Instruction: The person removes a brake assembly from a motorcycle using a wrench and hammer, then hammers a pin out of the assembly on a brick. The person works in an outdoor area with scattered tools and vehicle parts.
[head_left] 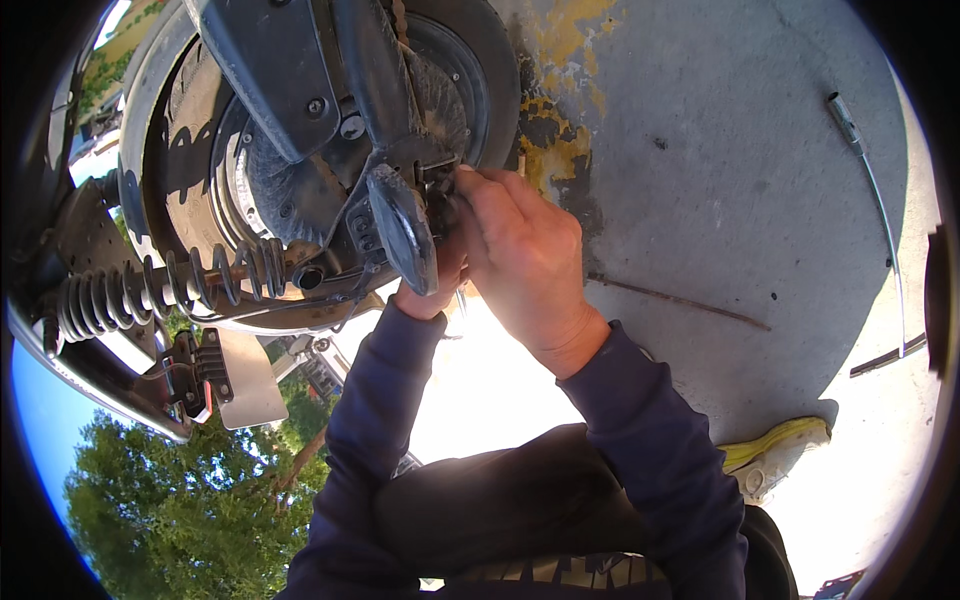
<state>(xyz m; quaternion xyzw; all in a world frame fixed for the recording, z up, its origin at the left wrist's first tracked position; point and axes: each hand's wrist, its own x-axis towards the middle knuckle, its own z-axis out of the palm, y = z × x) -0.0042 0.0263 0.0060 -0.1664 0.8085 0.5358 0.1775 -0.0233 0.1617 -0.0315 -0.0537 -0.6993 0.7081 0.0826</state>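
both in close: right hand [525, 235] curled at dark fitting [434, 182], beside oval pad [400, 232] near wheel [497, 85]; left hand [450, 266] mostly hidden (both grips: can't tell). fitting looks mounted, work apparently unfinished.

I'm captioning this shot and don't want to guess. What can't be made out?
All in the head view:
- Left hand: fingers mostly hidden behind the black oval part and right hand.
- Whatever the right hand's fingertips touch: obscured by that hand and shadow.
- Wheel: top cut off by the upper edge.
- Shoe: partly hidden by the right sleeve.
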